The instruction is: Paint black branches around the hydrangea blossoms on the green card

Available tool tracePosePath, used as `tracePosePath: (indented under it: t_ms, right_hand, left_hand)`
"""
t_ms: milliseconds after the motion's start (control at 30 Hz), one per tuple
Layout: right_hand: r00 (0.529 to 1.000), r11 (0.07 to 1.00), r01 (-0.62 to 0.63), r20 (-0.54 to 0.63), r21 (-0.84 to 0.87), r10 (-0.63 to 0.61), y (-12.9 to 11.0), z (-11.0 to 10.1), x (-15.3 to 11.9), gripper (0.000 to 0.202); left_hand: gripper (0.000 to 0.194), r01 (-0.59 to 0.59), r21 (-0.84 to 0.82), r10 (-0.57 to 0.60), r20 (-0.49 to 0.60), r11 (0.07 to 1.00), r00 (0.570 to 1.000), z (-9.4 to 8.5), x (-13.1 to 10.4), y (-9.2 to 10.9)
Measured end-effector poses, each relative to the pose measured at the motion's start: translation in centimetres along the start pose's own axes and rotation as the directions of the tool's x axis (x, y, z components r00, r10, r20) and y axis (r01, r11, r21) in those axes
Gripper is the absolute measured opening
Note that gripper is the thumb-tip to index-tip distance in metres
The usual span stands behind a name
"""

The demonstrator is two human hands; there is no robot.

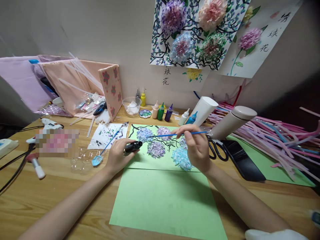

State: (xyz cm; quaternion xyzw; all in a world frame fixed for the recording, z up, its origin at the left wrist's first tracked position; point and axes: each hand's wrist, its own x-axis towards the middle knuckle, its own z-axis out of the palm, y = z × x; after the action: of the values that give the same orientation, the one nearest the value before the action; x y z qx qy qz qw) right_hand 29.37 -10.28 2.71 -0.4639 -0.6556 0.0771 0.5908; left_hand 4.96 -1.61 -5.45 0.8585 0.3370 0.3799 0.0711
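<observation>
My left hand grips a small black bottle, tipped sideways with its end facing right, over the left edge of a green sheet. Between the fingertips of my right hand is a thin blue paintbrush, almost level, its tip by the right side of a blue-purple flower. Black branches are painted around several raised, frilly flowers on the sheet. A turquoise flower lies partly behind my right hand. I cannot tell whether the brush tip touches the paper.
A paint-smeared white sheet bears a second brush. Several paint bottles line the back. Black-handled scissors, a phone, a beige tumbler and pipe cleaners lie right; a glue gun is left.
</observation>
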Motion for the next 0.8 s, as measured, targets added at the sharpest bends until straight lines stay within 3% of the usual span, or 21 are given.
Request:
tracePosePath:
  t_ms: [133,233,333,433,633,800]
  right_hand:
    - [0.992,0.998,-0.03,-0.122,-0.062,0.022,0.4,-2.8,1.8,0.023]
    - [0.996,0.964,-0.041,0.066,-0.264,0.06,1.1,-5.1,2.8,0.027]
    - [0.951,0.907,-0.004,0.28,-0.422,0.134,2.1,-6.4,2.9,0.024]
    - [0.922,0.891,0.023,0.354,-0.453,0.156,2.7,-6.8,2.8,0.02]
    - [0.896,0.894,-0.112,0.345,-0.435,0.28,2.9,-6.5,2.7,0.024]
    - [0.888,0.897,-0.107,0.365,-0.428,0.28,2.6,-5.1,2.1,0.023]
  left_hand:
    - [0.029,0.001,0.016,-0.001,-0.007,1.0,1.0,0.1,0.0,-0.3]
    - [0.031,-0.001,0.032,0.001,-0.01,1.0,1.0,0.2,0.0,-0.3]
    - [0.031,-0.006,0.054,0.007,-0.018,0.999,1.0,0.2,0.0,-0.3]
    - [0.031,-0.005,0.062,0.007,-0.031,0.998,1.0,0.2,0.0,-0.3]
    - [0.032,0.01,0.062,-0.008,-0.031,0.998,1.0,0.3,-0.1,-0.5]
    - [0.031,-0.015,0.063,0.018,-0.041,0.998,0.999,0.3,0.0,-0.5]
